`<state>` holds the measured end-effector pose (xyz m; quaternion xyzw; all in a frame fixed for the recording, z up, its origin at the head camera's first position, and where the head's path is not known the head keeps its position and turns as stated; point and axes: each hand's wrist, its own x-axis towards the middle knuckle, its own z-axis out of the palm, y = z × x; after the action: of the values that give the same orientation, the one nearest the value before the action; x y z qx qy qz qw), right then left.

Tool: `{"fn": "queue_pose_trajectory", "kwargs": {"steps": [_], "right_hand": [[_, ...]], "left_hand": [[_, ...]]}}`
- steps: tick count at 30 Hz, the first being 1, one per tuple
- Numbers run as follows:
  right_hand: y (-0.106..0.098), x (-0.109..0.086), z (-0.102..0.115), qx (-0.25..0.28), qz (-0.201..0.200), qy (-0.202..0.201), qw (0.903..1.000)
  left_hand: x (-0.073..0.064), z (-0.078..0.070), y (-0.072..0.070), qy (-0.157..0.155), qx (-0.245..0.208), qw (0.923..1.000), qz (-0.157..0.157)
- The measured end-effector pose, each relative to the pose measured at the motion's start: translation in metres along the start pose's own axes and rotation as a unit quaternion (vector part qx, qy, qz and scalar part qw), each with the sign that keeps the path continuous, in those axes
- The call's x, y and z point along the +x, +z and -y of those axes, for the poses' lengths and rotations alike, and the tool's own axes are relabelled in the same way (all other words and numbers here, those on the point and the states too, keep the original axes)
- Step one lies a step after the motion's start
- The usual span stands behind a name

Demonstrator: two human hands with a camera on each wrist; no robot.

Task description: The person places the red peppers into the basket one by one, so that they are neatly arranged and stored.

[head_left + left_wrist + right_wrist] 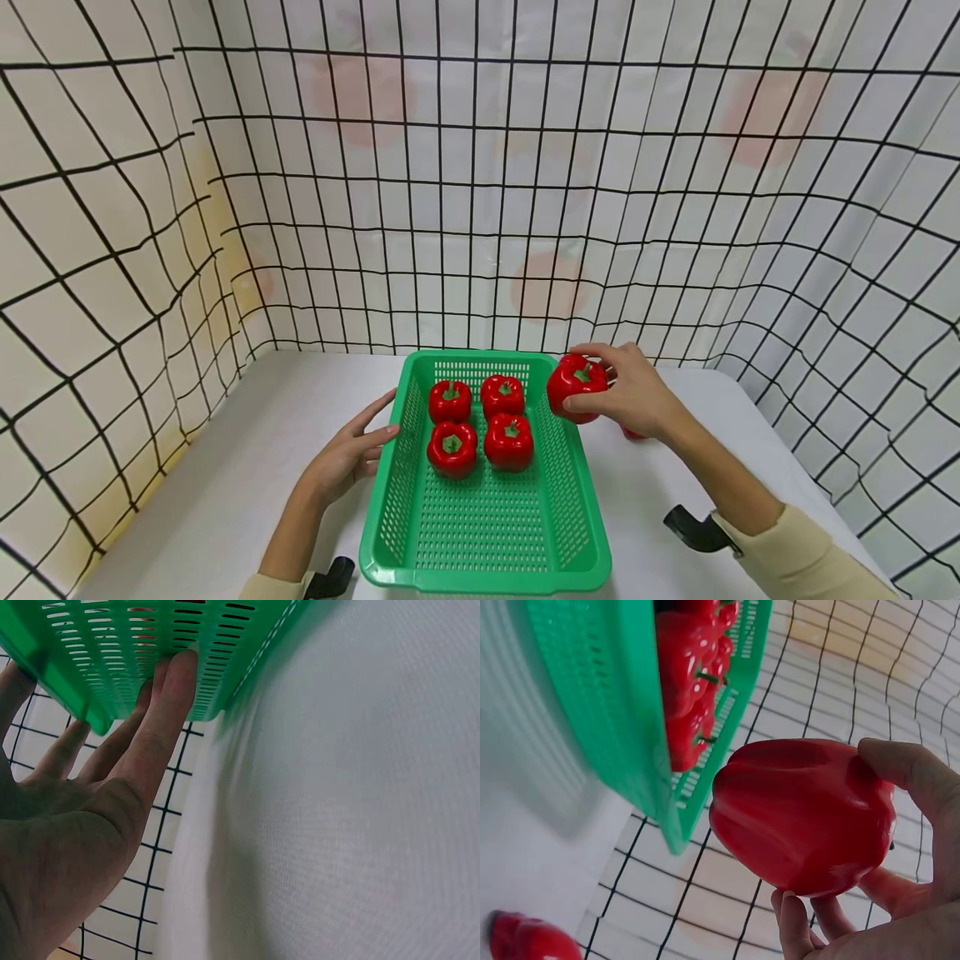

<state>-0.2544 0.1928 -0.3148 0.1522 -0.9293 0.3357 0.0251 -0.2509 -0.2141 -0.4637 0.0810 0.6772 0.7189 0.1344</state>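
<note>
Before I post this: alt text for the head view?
A person's right hand holds a red bell pepper by the right rim of a green basket containing four more red peppers. The left hand touches the basket's left side. Another red object, mostly hidden behind the right hand, lies on the white table.

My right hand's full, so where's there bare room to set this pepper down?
The basket is bare between its four peppers and near rim; the table is bare between the left hand and left mesh. Crowded: the basket's far end, and near the right hand, where another pepper lies on the table.
</note>
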Motion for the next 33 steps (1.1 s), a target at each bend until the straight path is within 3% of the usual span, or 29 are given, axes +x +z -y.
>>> {"fn": "queue_pose_trajectory", "kwargs": {"steps": [7,21,33], "right_hand": [[0.015,0.008,0.012,0.038,0.025,-0.010,0.9989],[0.045,0.016,0.040,0.035,0.056,-0.029,0.9974],[0.069,0.016,0.060,0.089,0.093,-0.044,0.9907]], "left_hand": [[0.000,0.001,-0.001,0.003,-0.001,1.0000,0.003],[0.001,0.001,0.001,-0.002,-0.001,1.0000,0.004],[0.000,0.000,-0.002,0.003,-0.003,1.0000,0.007]]}}
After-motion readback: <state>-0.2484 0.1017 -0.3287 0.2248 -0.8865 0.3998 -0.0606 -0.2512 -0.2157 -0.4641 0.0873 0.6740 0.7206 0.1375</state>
